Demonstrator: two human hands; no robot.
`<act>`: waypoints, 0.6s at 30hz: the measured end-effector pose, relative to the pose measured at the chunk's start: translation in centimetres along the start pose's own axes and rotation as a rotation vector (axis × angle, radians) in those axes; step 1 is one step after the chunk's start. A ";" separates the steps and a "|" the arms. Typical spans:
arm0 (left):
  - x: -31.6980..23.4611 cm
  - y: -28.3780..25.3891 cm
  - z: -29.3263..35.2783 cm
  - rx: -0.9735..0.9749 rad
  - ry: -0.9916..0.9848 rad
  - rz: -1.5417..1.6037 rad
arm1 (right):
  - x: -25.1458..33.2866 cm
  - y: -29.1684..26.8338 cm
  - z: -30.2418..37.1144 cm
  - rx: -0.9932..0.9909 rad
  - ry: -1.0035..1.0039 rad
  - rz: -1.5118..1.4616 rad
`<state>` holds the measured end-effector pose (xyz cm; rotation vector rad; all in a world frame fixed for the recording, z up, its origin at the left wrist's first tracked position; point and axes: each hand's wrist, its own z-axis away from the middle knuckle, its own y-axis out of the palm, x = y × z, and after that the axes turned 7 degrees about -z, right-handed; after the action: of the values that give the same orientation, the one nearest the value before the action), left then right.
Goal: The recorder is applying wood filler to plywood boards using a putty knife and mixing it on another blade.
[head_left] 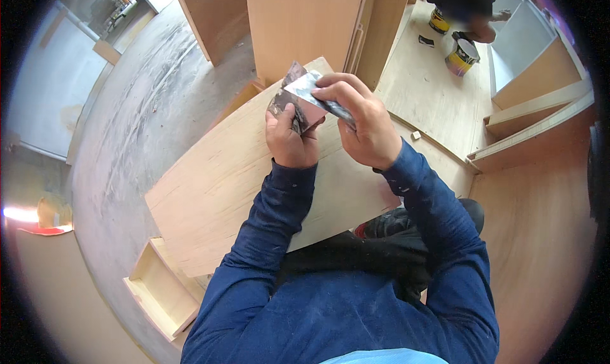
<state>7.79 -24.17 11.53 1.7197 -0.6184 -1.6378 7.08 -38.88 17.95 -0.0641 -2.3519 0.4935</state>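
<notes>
Over a pale wooden board (254, 167) lying before me, my two hands meet. My right hand (368, 122) grips a putty knife (304, 84) with a smeared, whitish blade and a dark handle; fingertips press on the blade. My left hand (292, 138) is closed round a dark, stained flat piece (279, 103), its thumb lying on the near face. I cannot tell whether this piece is a second scraper or a scrap of sheet. The blade of the putty knife lies against it. A pinkish-brown face shows between the two hands, partly hidden by fingers.
At the back right a person (467, 1) crouches by paint buckets (462, 55). Tall wooden panels (305, 27) stand ahead. A small open wooden drawer (162, 291) sits on the dusty grey floor (140, 90) at left. Wooden cabinet parts (540, 122) rise on my right.
</notes>
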 end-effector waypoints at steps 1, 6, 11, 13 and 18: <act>-0.2 0.3 0.1 -0.002 0.018 -0.011 | 0.3 -0.1 0.2 0.009 -0.001 0.096; -0.6 -0.7 0.0 0.000 0.025 -0.059 | 2.0 -3.0 0.6 0.117 -0.109 0.573; -2.1 -2.2 0.0 0.278 -0.140 0.269 | 0.4 -8.4 0.8 0.001 0.149 0.327; -2.0 -1.6 0.1 0.402 -0.073 0.271 | 0.4 -7.5 0.8 -0.107 0.235 0.054; -1.4 -0.4 1.7 0.558 -0.110 0.139 | 2.1 -4.5 -0.8 -0.240 0.418 -0.853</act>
<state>5.91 -23.10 12.20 1.9144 -1.3154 -1.5586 6.46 -42.38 21.45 0.6365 -1.7907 -0.2078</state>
